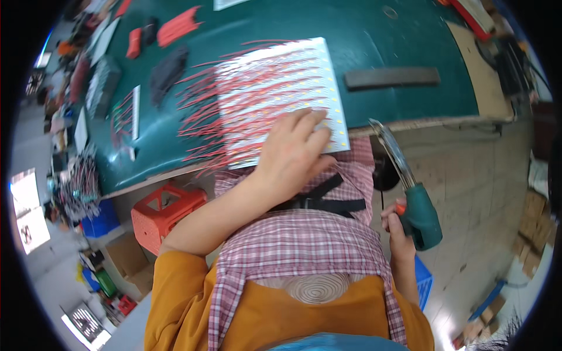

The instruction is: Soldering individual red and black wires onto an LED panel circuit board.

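A white panel (239, 93) lies on the green table mat, its near edge by the table's front. Rows of small yellow spots cover it, and many thin red wires (199, 126) run across it and out past its left side. My left hand (290, 149) rests on the panel's near right part, fingers spread and slightly bent, with no object seen in them. In my right hand (398, 231) is a green soldering gun (424, 216), held beyond the table's front edge. Its long metal barrel points up and to the left, the tip near that edge. The gun hides part of the right fingers.
A dark grey bar (392, 78) lies right of the panel. Dark cloth (168, 73), red bundles (177, 27) and a white strip with wires (136, 111) are to the left. A red stool (161, 216) stands under the front edge; cardboard (483, 73) covers the table's right end.
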### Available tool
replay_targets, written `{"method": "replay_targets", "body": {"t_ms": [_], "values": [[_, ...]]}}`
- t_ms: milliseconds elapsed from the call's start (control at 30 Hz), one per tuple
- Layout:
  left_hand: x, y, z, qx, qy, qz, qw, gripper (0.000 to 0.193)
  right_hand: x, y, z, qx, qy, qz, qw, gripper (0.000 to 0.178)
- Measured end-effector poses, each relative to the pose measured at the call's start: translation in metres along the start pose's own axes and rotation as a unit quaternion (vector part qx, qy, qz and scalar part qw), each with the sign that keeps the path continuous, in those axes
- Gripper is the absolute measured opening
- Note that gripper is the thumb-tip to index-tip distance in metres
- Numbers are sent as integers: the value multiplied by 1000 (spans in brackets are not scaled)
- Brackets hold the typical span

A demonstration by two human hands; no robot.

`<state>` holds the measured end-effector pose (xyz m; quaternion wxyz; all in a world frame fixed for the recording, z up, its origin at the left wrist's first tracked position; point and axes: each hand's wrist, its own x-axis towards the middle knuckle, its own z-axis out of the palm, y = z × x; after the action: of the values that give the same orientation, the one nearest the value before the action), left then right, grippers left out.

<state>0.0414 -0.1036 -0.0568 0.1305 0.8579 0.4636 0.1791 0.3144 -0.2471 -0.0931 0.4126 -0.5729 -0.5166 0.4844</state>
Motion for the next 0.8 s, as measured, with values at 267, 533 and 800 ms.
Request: {"method": "replay_targets", "body": {"t_ms": [267,533,800], "values": [[-11,-35,14,98,-9,-57,993,79,32,-18,12,79,47,-17,996,37],[3,-37,23,73,30,-33,996,88,168,-47,-6,-321,51,-248,912,61],[5,-33,-1,43,-1,-51,998,95,221,-81,-15,-491,-31,-256,832,60]]}}
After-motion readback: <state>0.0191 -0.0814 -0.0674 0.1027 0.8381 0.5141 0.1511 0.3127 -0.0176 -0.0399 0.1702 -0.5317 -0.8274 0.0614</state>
